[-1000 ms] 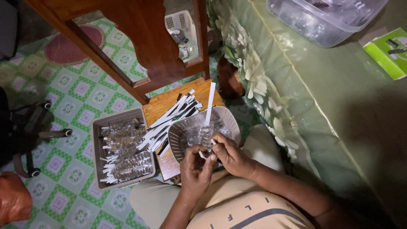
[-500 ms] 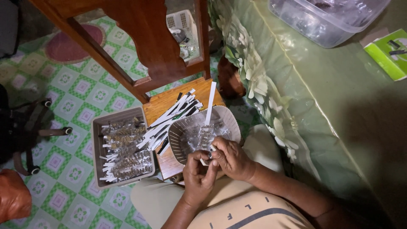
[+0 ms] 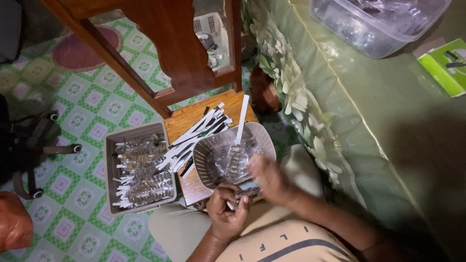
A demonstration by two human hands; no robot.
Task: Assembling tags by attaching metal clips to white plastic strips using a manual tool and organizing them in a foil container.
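1. head view: left hand (image 3: 227,209) is closing its fingers around a small clear packet (image 3: 242,193), near centre, just below the round basket (image 3: 208,150).
2. right hand (image 3: 269,177) is blurring above the packet; cannot tell its finger state.
3. packet is looking light, thin, crinkly and slippery; best pinched at an edge.
4. grey tray (image 3: 110,174) of filled packets is sitting left, paper strips (image 3: 194,138) lying between.

right hand (image 3: 267,175): we see it smeared by motion blur, so we cannot make out its fingers.
small packet (image 3: 242,193): half hidden in our left hand (image 3: 225,208); contents too small to tell.
clear plastic tub (image 3: 378,22): cut off by the top edge.
green box (image 3: 444,65): clipped at the right edge.
orange bag (image 3: 14,221): cut by the left edge.
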